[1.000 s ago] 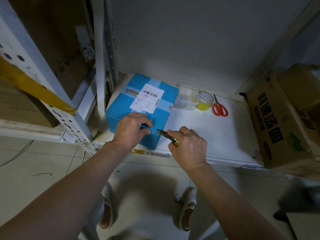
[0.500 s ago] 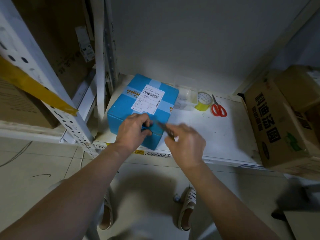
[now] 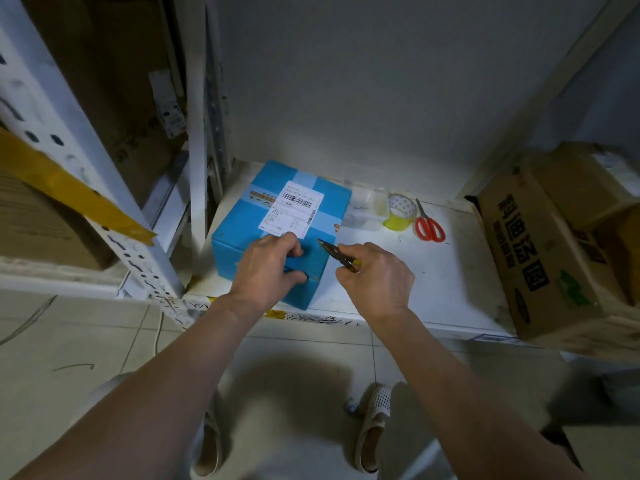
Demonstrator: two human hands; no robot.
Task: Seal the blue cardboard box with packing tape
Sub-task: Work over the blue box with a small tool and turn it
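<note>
The blue cardboard box (image 3: 242, 230) sits on the left of a white shelf (image 3: 433, 282), with a white barcode label and a pale strip of tape across its top. My left hand (image 3: 268, 270) rests on the box's near top edge, fingers curled over it. My right hand (image 3: 375, 278) grips small snips (image 3: 337, 255) with yellow handles, their dark tip pointing at the box's near right top edge. A roll of yellowish packing tape (image 3: 400, 212) stands behind, to the right of the box.
Red-handled scissors (image 3: 428, 226) lie beside the tape roll, and a clear plastic container (image 3: 367, 208) sits between roll and box. A large brown carton (image 3: 540, 251) fills the shelf's right end. White perforated uprights (image 3: 104, 188) stand to the left. My feet in sandals are on the tiled floor below.
My right hand with the snips moved up along the box's right edge, then drew slightly back to the right. My left hand slid a little further onto the box top.
</note>
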